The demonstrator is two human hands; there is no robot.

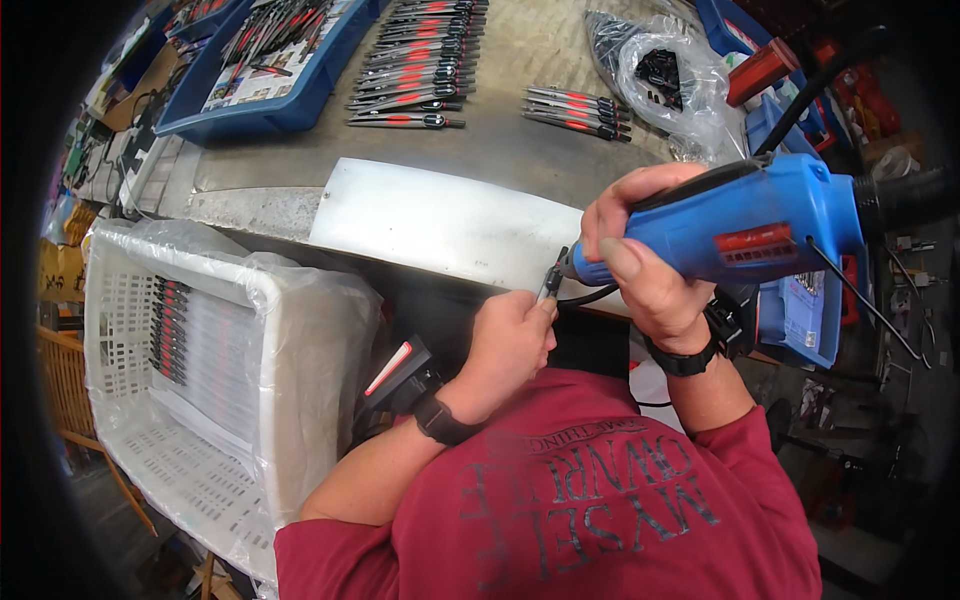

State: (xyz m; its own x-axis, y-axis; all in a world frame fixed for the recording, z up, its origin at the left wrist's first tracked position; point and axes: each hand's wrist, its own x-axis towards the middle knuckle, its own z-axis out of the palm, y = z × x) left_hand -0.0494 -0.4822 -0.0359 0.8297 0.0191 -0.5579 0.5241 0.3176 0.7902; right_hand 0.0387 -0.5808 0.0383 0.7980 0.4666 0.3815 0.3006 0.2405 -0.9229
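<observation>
In my right hand [648, 262] is a blue electric screwdriver [770, 205], held sideways with its nose pointing left. My left hand [512, 330] is closed around a slim tool with a dark end [554, 278]; most of it is hidden inside my fingers. The screwdriver's nose meets or nearly meets that dark end, just off the edge of a white board [430, 215]. On the bench beyond lie a long row of slim grey tools with red inserts and black ends [415, 75] and a smaller group of similar tools [577, 112].
At left, a white plastic crate [270, 400] lined with clear film holds similar tools. Farther back stands a blue tray [240, 122] of loose dark pieces. A clear bag with black parts [657, 75] lies near a red block [764, 72]. A blue bin [800, 330] stands at right.
</observation>
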